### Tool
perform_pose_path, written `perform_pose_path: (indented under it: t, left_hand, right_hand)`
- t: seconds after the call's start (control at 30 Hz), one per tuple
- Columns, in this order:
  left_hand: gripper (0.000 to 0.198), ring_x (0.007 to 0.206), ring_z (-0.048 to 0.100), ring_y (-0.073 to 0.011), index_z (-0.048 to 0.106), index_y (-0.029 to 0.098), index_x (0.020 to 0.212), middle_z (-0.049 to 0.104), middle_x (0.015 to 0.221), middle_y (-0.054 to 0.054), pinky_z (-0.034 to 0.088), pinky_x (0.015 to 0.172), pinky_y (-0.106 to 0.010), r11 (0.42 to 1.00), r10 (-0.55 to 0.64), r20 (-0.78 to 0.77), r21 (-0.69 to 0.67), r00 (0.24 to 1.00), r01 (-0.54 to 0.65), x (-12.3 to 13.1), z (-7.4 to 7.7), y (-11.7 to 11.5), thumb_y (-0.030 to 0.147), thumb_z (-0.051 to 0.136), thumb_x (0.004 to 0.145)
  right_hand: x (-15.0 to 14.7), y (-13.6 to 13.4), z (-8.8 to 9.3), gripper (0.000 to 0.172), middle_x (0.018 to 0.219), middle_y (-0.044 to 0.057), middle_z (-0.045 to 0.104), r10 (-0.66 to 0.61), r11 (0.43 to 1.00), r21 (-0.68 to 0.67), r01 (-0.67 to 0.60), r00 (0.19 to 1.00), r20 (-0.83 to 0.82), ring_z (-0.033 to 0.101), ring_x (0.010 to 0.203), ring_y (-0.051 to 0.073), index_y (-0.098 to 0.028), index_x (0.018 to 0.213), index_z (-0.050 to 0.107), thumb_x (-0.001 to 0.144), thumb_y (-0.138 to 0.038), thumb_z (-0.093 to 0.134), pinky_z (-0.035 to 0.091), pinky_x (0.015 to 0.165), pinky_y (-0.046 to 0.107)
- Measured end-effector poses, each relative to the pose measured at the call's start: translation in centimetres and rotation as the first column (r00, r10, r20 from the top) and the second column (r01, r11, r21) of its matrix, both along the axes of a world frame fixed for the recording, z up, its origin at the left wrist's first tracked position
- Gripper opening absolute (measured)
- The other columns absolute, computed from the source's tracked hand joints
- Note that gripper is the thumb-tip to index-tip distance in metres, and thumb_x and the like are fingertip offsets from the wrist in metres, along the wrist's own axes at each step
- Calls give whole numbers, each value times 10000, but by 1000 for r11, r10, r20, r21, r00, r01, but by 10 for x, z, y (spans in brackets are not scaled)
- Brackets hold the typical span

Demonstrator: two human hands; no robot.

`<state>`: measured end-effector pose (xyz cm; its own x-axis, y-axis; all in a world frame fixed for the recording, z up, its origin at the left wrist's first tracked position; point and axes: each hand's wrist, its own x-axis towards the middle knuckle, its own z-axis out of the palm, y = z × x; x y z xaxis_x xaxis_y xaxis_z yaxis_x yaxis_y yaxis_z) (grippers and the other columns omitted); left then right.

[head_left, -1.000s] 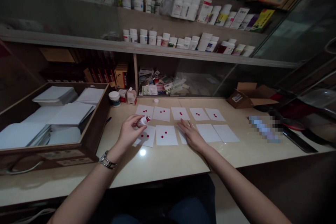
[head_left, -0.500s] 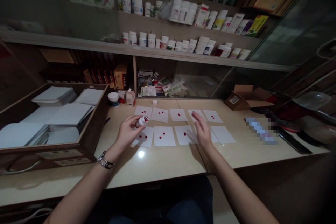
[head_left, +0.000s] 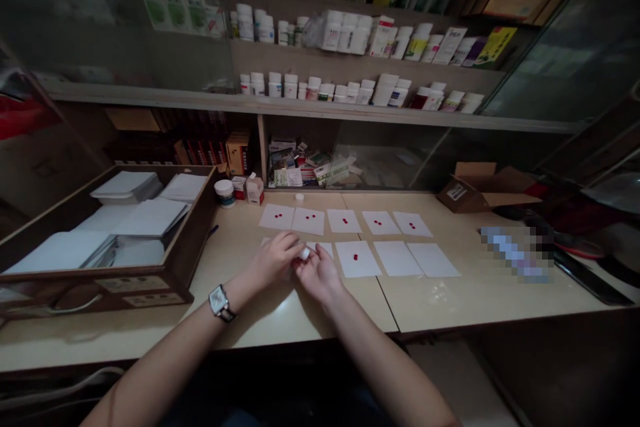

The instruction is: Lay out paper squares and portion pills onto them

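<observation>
My left hand (head_left: 273, 260), a watch on its wrist, grips a small white pill bottle (head_left: 305, 253) tipped over toward my right palm. Cupped under the bottle, my right hand (head_left: 321, 275) is open with the palm turned up; whether pills lie in it I cannot make out. Beyond and beside the hands are two rows of white paper squares (head_left: 397, 259). Pairs of red pills (head_left: 355, 257) lie on the back-row squares and on one front square. Two front squares at the right are bare. My hands partly cover the front-left squares.
A loose white cap (head_left: 299, 197) lies behind the papers. At the left stands a wooden drawer tray (head_left: 175, 240) of paper stacks, near a white-lidded jar (head_left: 225, 193) and small boxes. An opened cardboard box (head_left: 465, 190) sits back right. Medicine shelves (head_left: 320, 107) rise behind.
The bottle has gone from upright-tilted at the left to tipped over my right palm. My right hand has come left from above the papers and turned palm up. The view has shifted slightly.
</observation>
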<state>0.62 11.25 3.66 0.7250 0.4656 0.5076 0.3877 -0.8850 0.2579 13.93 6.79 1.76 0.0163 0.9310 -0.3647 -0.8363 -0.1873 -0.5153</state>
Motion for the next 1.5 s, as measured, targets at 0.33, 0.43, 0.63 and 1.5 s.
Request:
perform_pose_path:
  t: [0.33,0.43,0.63,1.5]
  left_hand:
    - [325,1063,562,-243,607,215,1134,632,1088,-121,511,855,-388,992,-9,-4,128,1000,10,-1,-8,1,79,509,856]
    - [278,1021,561,-241,644,196,1072,633,1054,-126,503,875,-395,998,27,78,54,997,-32,-2,-12,5,91,517,848]
    - [280,986,551,-222,658,170,1068,622,1056,-119,496,879,-372,995,-4,181,-94,983,21,-6,-10,8,105,548,818]
    - [342,938,641,-220,715,161,994,692,1020,-94,521,794,-311,738,356,349,-674,867,-32,-6,-9,14,143,703,652]
  right_hand:
    - [-2,3,10,339,718,31,627,-112,990,-100,96,980,-165,624,689,133,-199,810,564,975,-197,268,557,765,255]
    - [-2,1,10,342,765,48,643,-107,985,-150,80,976,-187,646,739,145,-195,840,572,979,-200,260,559,775,269]
    - [0,1,14,295,764,50,641,-54,989,-147,25,980,-192,658,732,131,-169,835,565,960,-157,298,567,743,245]
    - [35,8,11,302,1100,140,665,-139,990,-41,138,989,-41,629,1116,168,-122,1104,570,852,-1,456,554,892,231]
